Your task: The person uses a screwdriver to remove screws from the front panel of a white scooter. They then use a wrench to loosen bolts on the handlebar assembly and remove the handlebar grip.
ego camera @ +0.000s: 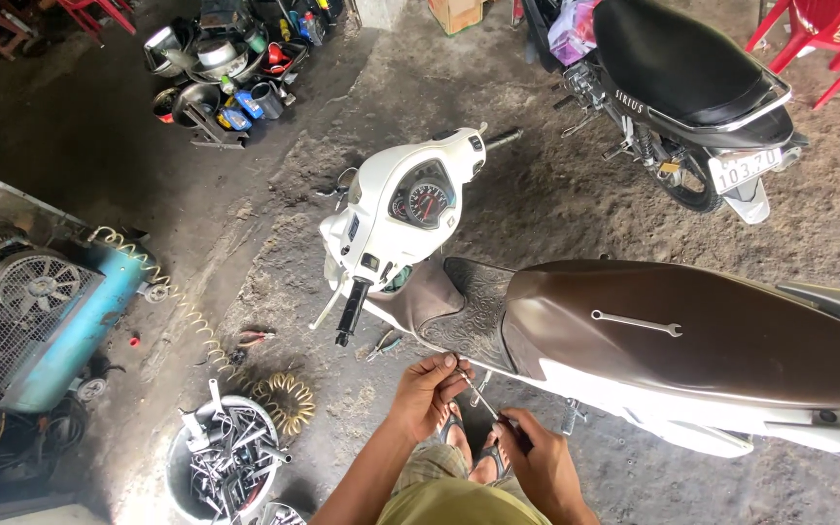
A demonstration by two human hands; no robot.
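We hold a thin metal rod between our two hands, low beside the white scooter, so both ends stay steady while we look down on it. Our left hand is curled narrow, the fingertips pinching the upper end near the scooter's patterned brown footboard. Our right hand is closed around the lower end, gripping what looks like a handle, though its shape is too small to tell. The rod is slim, straight and shiny, slanting down from left hand to right

A flat steel wrench lies on the smooth brown seat, within easy reach and safe from the dirt. The floor is rough, cracked and oil-stained. A round bucket bristling with grey metal tools stands to our left, near a coiled yellow air hose that runs to a blue compressor with a wire fan guard. Our feet in sandals show below the hands
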